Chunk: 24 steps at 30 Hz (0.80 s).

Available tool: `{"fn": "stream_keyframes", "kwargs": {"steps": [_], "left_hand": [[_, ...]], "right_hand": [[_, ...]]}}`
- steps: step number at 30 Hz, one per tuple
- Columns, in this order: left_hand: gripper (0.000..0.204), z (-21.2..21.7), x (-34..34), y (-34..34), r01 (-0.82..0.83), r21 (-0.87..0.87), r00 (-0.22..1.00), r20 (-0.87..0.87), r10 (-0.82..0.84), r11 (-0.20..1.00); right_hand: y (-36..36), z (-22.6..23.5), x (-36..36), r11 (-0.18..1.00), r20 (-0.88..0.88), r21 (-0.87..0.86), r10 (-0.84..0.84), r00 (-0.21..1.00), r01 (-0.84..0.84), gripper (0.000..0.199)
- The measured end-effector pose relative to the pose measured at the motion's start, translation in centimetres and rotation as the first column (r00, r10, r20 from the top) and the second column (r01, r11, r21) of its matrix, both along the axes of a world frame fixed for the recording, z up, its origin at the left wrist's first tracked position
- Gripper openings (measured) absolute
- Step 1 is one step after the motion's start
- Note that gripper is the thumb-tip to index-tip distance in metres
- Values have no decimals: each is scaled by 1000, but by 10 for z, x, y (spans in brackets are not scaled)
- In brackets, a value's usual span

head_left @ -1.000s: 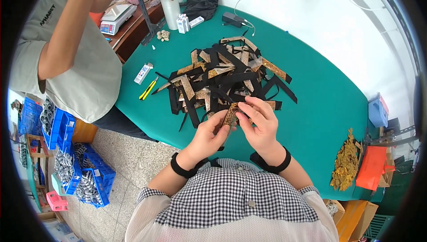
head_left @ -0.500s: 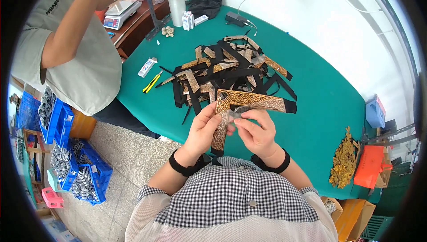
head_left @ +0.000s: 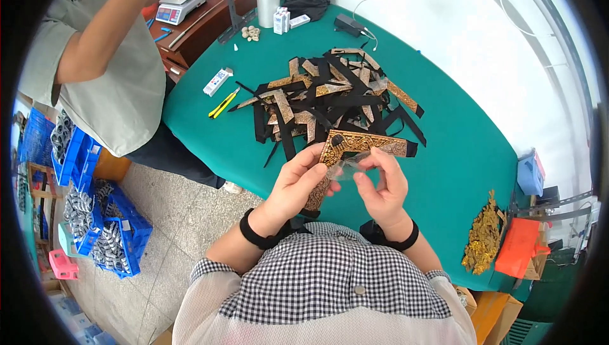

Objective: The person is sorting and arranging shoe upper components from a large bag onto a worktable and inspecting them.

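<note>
My left hand (head_left: pixel 298 180) is closed round the lower arm of an L-shaped trim piece (head_left: pixel 371 142), its thumb on top near the corner. The trim has gold and brown beadwork, a dark round ornament at the corner and black ends. A crumpled sheet of clear plastic film (head_left: pixel 347 167) sits in the inner angle of the trim. My right hand (head_left: pixel 386 186) has the film at its curled fingers, thumb and forefinger a little apart; the exact grip is partly hidden. Just beyond lies a tangled pile of similar beaded trims with black bands (head_left: pixel 330 97).
On the green table (head_left: pixel 444 199) lie a yellow cutter (head_left: pixel 224 103), small white boxes (head_left: pixel 217 82), pale round pieces (head_left: pixel 250 33) and a black adapter (head_left: pixel 349 25). Gold trims (head_left: pixel 482 237) are heaped at right beside an orange bag (head_left: pixel 520 248). A co-worker (head_left: pixel 114 78) stands at left, near blue crates (head_left: pixel 130 243).
My right hand has moved slightly right and up, with thumb and forefinger wider apart. More of the clear film shows between my hands. The trim has shifted a little to the right.
</note>
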<state>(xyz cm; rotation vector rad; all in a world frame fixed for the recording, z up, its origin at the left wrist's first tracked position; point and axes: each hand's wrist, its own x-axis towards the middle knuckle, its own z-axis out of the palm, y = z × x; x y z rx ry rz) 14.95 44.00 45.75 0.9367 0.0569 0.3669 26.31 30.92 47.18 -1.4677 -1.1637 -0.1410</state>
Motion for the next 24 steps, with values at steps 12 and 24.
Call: {"fn": "stream_keyframes", "kwargs": {"steps": [12,24], "left_hand": [[33,20,-23,3,-94,306,991,-66,120,947],[36,44,-52,4,-89,333,993,-39,108,939]], "right_hand": [[22,67,-9,976,369,-55,-177,912,212,22],[45,88,-17,928,-103,-310,185,977,-208,13]]}}
